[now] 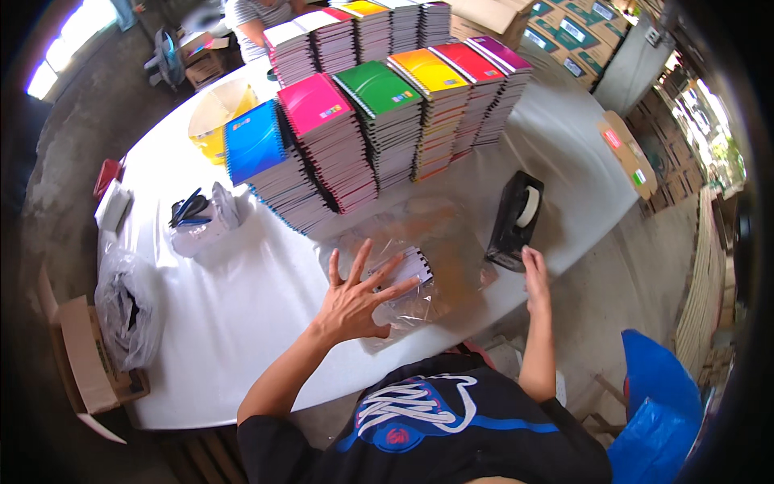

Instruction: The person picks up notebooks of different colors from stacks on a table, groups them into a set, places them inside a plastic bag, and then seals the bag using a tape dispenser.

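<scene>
The left hand [355, 305] spreads its fingers wide over a white, black-ringed notebook [414, 267] among clear, shiny plastic [439, 226]. The right hand [537, 281] is by a black tape holder [503, 235]; I can't tell its grip.

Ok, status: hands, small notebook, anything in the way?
Left hand spread over spiral notebook, partly hiding it. Right hand beside tape dispenser, contact unclear. Notebook stacks beyond.
</scene>
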A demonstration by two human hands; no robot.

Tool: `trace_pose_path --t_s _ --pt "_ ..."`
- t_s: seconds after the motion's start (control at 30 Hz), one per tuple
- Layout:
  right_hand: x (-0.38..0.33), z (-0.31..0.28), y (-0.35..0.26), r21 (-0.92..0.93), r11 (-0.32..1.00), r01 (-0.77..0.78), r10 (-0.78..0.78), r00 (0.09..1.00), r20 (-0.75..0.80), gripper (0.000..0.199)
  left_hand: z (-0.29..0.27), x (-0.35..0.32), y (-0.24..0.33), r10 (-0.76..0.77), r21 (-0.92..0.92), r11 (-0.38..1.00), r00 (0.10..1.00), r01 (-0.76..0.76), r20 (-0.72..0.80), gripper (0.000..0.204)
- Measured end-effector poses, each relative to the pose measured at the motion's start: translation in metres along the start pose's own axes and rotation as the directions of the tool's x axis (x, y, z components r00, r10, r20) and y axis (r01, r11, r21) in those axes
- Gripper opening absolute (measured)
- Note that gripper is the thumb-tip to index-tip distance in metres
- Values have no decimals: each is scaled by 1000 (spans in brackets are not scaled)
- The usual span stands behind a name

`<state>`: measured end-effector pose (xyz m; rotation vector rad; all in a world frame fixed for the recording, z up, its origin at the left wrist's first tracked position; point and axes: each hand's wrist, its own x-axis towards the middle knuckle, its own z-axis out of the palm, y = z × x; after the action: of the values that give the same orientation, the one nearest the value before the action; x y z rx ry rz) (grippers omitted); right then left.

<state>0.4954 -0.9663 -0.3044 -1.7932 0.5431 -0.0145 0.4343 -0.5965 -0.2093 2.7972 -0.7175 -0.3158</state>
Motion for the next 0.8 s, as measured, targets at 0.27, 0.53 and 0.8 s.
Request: trace_pose_path --t_s 0.27,0.53,0.8 --pt "30 11 -1 388 919 -71 -25 971 238 40 -2 -1 -5 74 62 996 996 -71 -45 101" --pt "-26 20 14 101 995 20 -1 982 -187 24 -2 -2 -9 83 80 994 995 -79 -47 102" --pt "-77 46 -92 -193 899 393 -374 918 128 15 1 -3 -11 98 125 988 994 -93 -41 105"
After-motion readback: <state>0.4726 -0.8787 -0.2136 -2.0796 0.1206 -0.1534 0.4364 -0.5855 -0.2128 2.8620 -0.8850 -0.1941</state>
